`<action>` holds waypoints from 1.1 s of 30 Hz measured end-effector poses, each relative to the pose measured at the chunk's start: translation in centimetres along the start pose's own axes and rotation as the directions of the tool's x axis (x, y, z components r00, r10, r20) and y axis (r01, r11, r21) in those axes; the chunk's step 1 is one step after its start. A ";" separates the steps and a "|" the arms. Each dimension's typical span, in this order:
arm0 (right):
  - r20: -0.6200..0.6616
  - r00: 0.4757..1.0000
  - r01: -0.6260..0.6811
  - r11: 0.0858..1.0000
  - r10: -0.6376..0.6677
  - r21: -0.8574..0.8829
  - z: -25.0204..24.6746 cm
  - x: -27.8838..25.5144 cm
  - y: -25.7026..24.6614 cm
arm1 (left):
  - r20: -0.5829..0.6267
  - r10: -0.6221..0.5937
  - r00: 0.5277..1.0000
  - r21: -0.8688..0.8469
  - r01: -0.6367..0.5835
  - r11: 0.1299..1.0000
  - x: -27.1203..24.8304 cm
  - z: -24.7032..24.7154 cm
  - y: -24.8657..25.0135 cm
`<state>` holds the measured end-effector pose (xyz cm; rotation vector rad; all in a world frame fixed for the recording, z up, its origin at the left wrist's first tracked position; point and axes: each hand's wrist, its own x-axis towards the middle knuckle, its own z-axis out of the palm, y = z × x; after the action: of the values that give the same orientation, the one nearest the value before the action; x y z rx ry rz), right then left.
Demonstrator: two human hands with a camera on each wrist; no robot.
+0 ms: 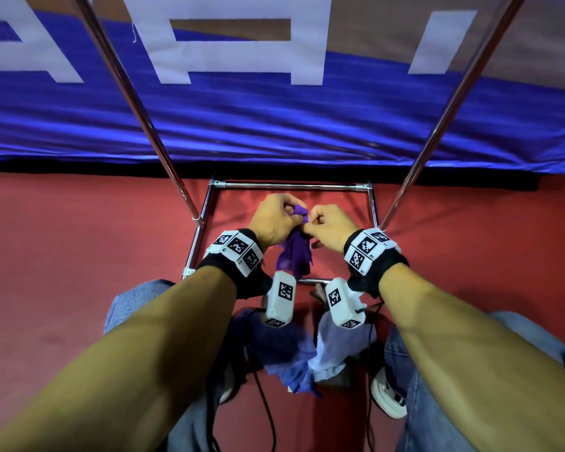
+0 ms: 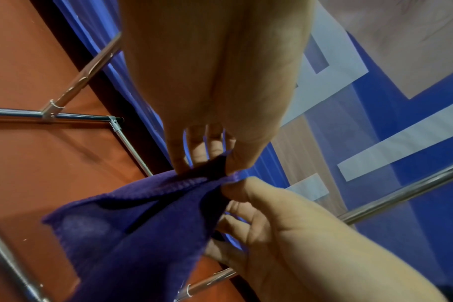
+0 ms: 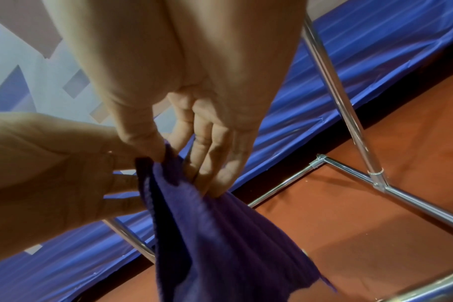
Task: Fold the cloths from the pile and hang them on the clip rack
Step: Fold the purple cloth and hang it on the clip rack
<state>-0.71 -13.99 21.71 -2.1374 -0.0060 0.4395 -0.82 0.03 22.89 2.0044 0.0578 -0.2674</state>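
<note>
Above the rack base (image 1: pixel 291 185), both my hands (image 1: pixel 274 220) (image 1: pixel 331 228) pinch the cloth (image 1: pixel 296 252); match corners before folding.

The camera on my head looks forward and down from well above, over both forearms to my left hand (image 1: pixel 273 220) and right hand (image 1: pixel 331 226), the rack's base frame (image 1: pixel 291 185) and the red floor (image 1: pixel 62 256). Each wrist camera sits close under its palm, facing along the fingers. All three share the purple cloth (image 1: pixel 294 252) pinched between my hands; both wrist views also catch the opposite hand and the blue banner (image 1: pixel 274 125).
</note>
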 end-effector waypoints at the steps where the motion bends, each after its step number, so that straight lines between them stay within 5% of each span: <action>1: -0.021 1.000 -0.001 1.000 0.001 0.000 0.0 0.0 -0.1 | -0.010 0.014 1.000 0.032 -0.014 0.999 0.1 0.0 -0.1; 9: -0.140 0.990 0.039 0.999 -0.036 0.019 -0.1 0.5 0.8 | -0.074 0.087 0.993 0.184 -0.072 0.980 -0.3 -0.3 0.4; 20: -0.197 0.980 0.002 0.993 -0.026 -0.121 -1.8 0.2 1.6 | -0.335 0.044 0.941 0.268 0.051 0.962 -0.1 -1.9 0.0; 28: -0.238 0.971 0.004 0.996 -0.024 -0.086 -1.9 0.6 1.6 | -0.189 -0.096 0.977 0.555 0.187 0.811 0.0 -2.7 -1.5; 33: -0.112 0.981 0.158 0.987 -0.161 -0.039 -1.4 -0.2 0.9 | 0.027 0.093 0.995 0.450 -0.095 0.888 -0.4 -2.3 -0.7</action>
<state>-0.63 -15.62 21.80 -2.1694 -0.1182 0.2230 -0.91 2.45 23.28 2.4627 -0.1160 -0.2383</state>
